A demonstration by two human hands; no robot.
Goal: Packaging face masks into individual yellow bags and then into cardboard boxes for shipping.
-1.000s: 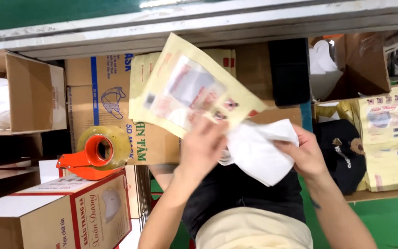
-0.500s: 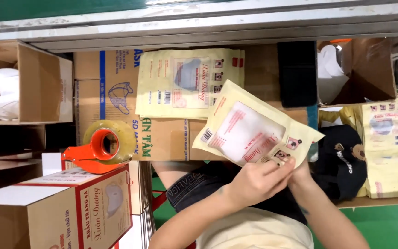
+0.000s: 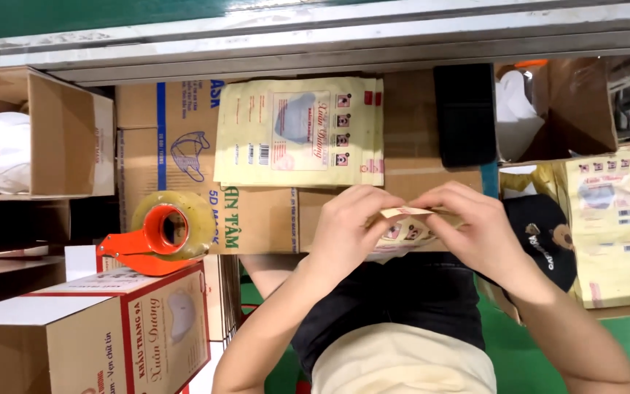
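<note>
Now both hands, left hand (image 3: 348,222) and right hand (image 3: 475,226), have a pinching grip on the top edge of a yellow pouch (image 3: 408,228) held over the lap, just below the pouch stack (image 3: 300,131) on the cardboard boxes (image 3: 184,153).

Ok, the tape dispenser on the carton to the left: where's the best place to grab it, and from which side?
Probably by the orange handle of the tape dispenser, coming from above on its left side. The handle sticks out flat past the tape roll over the white carton and looks free of obstruction. Both hands, left hand and right hand, are busy pinching the yellow pouch.
</note>
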